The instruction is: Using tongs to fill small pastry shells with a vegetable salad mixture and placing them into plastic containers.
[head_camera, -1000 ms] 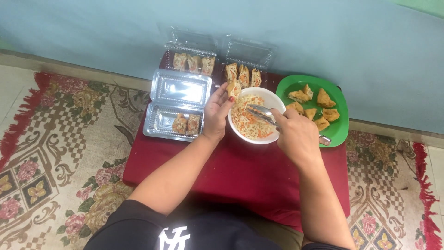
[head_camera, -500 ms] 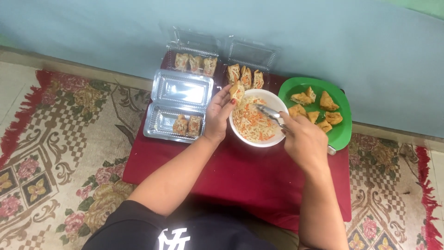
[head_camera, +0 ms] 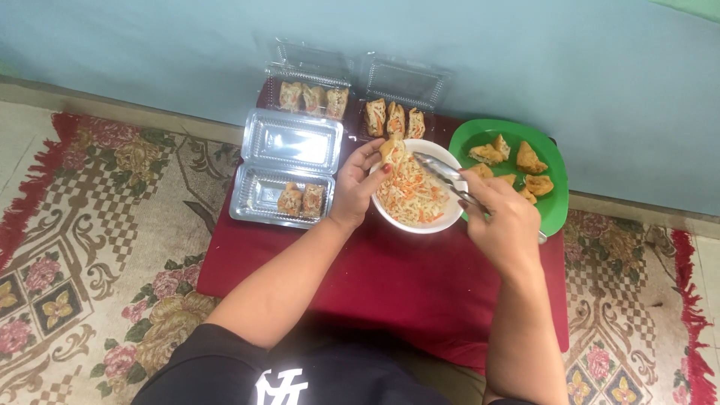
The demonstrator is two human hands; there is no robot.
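Eight filled puffs sit in trays, the left hand pinches one puff over the bowl, right hand clamps tongs, several wait on the plate.

white bowl | green plate | maroon cloth | floral rug

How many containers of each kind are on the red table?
Clear plastic boxes: 3
White bowl: 1
Green plate: 1
Total: 5
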